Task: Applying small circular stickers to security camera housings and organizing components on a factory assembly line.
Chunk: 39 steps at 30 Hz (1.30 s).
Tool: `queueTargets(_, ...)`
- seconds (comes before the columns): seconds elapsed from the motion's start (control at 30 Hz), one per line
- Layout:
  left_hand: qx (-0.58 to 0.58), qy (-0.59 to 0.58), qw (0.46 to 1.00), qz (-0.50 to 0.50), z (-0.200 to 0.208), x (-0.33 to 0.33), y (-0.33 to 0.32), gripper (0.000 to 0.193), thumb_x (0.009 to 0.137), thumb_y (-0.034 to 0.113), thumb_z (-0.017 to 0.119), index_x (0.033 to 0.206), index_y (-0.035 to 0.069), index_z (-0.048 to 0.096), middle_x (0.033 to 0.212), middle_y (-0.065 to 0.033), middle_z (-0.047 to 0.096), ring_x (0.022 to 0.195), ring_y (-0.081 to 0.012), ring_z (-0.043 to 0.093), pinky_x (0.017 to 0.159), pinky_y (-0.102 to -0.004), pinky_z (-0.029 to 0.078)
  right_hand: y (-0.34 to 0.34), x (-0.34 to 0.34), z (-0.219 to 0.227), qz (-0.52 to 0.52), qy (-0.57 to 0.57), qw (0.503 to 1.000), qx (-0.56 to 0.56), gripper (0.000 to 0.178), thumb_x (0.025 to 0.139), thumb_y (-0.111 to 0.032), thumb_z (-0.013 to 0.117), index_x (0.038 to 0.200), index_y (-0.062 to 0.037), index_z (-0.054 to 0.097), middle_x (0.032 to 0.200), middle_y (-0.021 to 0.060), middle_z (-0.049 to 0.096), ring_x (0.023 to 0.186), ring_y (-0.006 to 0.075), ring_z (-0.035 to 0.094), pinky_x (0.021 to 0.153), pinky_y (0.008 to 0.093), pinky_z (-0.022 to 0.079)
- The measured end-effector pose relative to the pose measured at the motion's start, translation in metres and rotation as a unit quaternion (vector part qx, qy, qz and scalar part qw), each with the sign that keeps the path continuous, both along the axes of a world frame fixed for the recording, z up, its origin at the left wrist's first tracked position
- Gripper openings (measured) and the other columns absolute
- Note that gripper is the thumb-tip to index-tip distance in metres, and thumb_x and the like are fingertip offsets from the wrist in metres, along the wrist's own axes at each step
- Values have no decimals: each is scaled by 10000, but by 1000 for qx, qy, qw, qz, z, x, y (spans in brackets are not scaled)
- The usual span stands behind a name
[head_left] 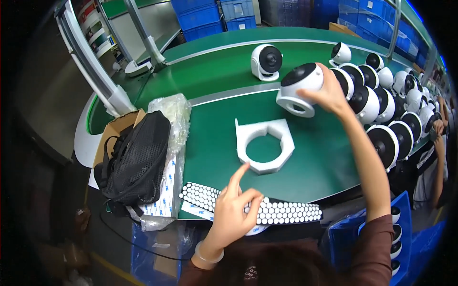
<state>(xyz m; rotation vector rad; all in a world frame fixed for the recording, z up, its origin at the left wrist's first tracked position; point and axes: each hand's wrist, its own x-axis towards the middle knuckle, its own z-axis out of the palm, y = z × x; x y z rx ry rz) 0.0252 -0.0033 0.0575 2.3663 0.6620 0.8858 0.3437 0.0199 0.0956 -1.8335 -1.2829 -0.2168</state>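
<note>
My right hand [330,94] grips a white security camera [310,82] with a black face, tilted above the green table; its ring-shaped base [286,102] hangs below. My left hand [234,212] has its index finger stretched out, the tip at the near edge of a white foam block [242,150] with a round opening. Its other fingers are partly curled, and I see nothing held in them. Beneath this hand lies a black strip covered with white round pads [288,212]. Another white camera [268,62] stands upright on the green strip beyond.
Many similar cameras [367,102] crowd the table's right side. At left, a black mesh bag [136,159] rests by an open carton [107,131] and bubble wrap [174,112]. Blue crates [198,19] stand behind. A blue bin [408,209] sits at lower right, near another person's arm [438,164].
</note>
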Motion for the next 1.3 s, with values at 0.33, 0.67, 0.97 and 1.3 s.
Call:
queueTargets(0.33,-150,-60,987,-16,-37,11,21,70,758,72,590,756,4,605,1296,-283,366,1146,-363,456,870,-360,401,33,-76,24,276,60,882,-376,572,807,-479,464,1005,50,556,997,175,589,905,273,566,781,365,430)
queueTargets(0.67,-196,-126,972,-31,-40,13,24,67,772,60,583,735,5,590,1314,-276,355,1143,-347,474,793,-294,435,46,-62,-34,402,147,892,-149,347,794,-313,553,864,24,593,932,120,597,800,157,552,712,295,436)
queueTargets(0.97,-217,-93,972,-22,-39,14,20,78,768,57,573,775,-15,603,1319,-242,366,1156,-353,455,888,-346,397,-6,-100,2,232,100,956,-149,461,706,-350,628,949,40,586,878,185,622,823,241,613,750,317,464)
queueTargets(1.3,-39,-1,999,-30,-34,19,24,87,741,68,572,719,-16,570,1262,-247,411,967,-312,509,838,-368,399,-27,-74,-2,439,198,864,-148,900,572,-318,716,1351,-100,322,1300,151,406,1151,239,426,987,335,300)
